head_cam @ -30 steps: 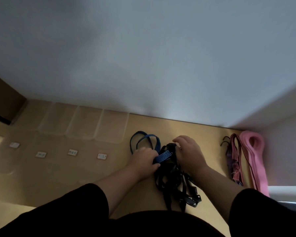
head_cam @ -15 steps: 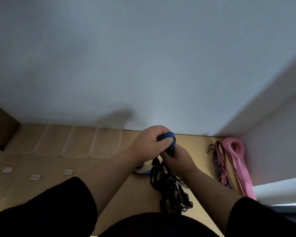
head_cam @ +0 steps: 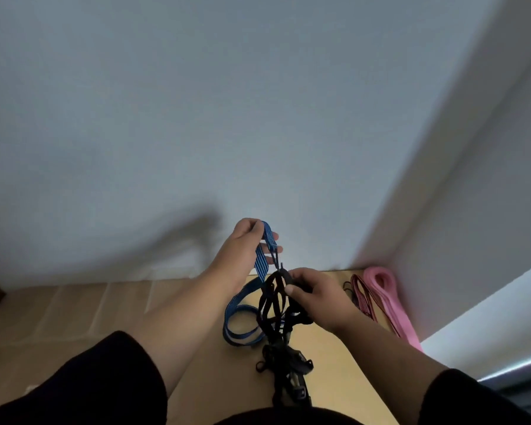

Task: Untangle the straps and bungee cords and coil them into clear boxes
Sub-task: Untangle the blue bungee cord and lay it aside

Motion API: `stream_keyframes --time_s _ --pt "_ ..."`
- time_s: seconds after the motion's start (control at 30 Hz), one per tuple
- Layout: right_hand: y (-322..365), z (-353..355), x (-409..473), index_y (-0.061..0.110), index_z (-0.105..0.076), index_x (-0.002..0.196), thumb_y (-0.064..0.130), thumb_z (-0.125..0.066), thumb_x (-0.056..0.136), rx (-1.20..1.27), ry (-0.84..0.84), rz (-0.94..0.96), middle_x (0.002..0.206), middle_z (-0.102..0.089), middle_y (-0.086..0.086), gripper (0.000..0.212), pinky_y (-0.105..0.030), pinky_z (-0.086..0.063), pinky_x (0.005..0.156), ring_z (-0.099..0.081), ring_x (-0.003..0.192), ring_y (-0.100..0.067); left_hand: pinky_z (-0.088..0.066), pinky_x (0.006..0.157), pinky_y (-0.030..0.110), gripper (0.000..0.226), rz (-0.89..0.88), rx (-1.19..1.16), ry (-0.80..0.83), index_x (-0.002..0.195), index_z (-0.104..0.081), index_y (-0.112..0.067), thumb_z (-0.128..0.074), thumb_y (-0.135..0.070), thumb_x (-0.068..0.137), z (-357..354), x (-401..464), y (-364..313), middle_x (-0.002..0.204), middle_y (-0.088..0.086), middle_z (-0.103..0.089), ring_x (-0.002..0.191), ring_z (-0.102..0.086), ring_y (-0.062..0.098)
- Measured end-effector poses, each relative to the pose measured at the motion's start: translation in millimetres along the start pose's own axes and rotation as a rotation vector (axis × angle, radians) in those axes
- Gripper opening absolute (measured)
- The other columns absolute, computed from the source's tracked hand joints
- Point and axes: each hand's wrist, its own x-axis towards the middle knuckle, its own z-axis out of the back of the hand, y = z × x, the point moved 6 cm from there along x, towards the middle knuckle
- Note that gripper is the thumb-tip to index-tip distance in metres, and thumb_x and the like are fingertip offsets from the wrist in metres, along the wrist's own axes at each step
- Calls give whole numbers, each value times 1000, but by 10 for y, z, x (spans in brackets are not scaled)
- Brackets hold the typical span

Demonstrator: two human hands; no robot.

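My left hand (head_cam: pixel 246 246) is raised above the tan table and grips one end of a blue striped bungee cord (head_cam: pixel 259 262), whose loops hang down to the table. Just below and to the right, my right hand (head_cam: pixel 316 297) pinches the top of a tangled bundle of black straps (head_cam: pixel 273 305). That bundle hangs down to a knot of buckles (head_cam: pixel 288 363) near the table's front edge. A thin dark hook links the blue cord's end to the black tangle.
A row of clear boxes (head_cam: pixel 74 305) lies along the wall at the left. A red striped bungee cord (head_cam: pixel 360 297) and a pink strap (head_cam: pixel 387 299) lie by the right wall corner. The tan table (head_cam: pixel 215 381) shows between my forearms.
Both hands have risen from the table. My left hand has pulled the blue cord up and away from the black tangle, which my right hand holds lower. The camera has tilted upward.
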Motion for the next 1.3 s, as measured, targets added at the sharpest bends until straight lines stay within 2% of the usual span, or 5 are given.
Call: stream_keyframes --time_s 0.57,0.7,0.87,1.07,1.3 --pt "-161 40 62 27 -53 141 33 -60 98 -411 -126 -161 141 -55 8 44 -29 -44 104 -55 123 -13 -49 73 39 35 -59 -35 308 98 -72 -16 -39 -20 108 -435 -134 -238 82 9 -61 65 -55 24" --pt "-51 -134 49 47 -41 144 38 -68 91 -281 41 -57 130 -57 19 59 4 -35 74 -58 108 0 -52 70 43 30 -109 -154 402 100 -71 -12 -43 -23 101 -586 -108 -522 82 10 -60 63 -52 26" --pt "6 -315 107 30 -69 109 34 -60 100 -14 93 -104 104 -74 9 14 -23 -49 88 -67 96 -3 -50 58 37 25 -176 -288 470 101 -69 -12 -47 -24 100 -664 -60 -823 81 9 -59 59 -51 23" --pt "124 22 178 9 -62 92 17 -55 100 245 -150 -77 70 -65 -4 14 -55 -57 78 -66 64 -22 -42 60 21 33 -213 566 239 95 -64 -43 -76 -57 68 -136 80 -531 78 -18 -57 62 -55 0" --pt "708 45 225 41 -65 89 10 -61 73 235 -124 157 75 -63 3 34 -31 -53 61 -60 65 -16 -52 69 21 39 44 732 378 97 -63 -48 -83 -44 64 -91 -70 243 94 -23 -70 84 -67 -6"
